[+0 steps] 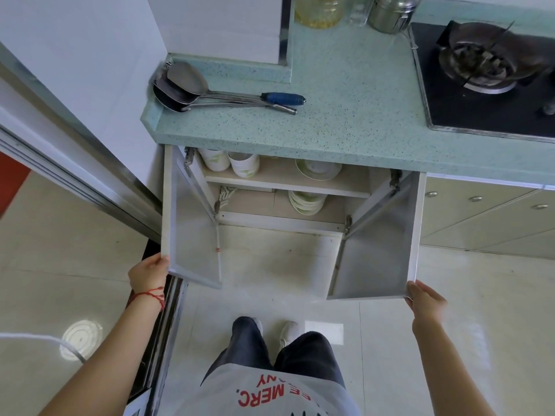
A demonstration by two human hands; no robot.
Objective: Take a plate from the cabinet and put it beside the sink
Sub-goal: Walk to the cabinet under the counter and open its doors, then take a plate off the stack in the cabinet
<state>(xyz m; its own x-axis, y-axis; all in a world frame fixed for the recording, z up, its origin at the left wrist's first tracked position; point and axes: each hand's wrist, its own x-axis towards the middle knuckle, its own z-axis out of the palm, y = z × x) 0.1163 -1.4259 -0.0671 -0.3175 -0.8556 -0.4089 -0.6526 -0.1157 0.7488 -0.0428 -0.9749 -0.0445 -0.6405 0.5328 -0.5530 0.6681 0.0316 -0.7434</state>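
The cabinet [285, 226] under the green counter stands with both doors swung wide. My left hand [149, 273] grips the outer edge of the left door [192, 223]. My right hand [425, 301] holds the lower corner of the right door [378, 244]. On the lower shelf sits a stack of white plates [307, 202]. The upper shelf carries a shallow white plate or bowl [317, 169] and two white cups [229, 162]. No sink is in view.
Ladles and a spatula with a blue handle [216, 94] lie on the speckled counter [345, 115]. A gas hob [486, 76] is at the right, jars [357, 10] at the back. A sliding-door frame [90, 163] runs along the left. My feet [276, 328] stand on the tiled floor.
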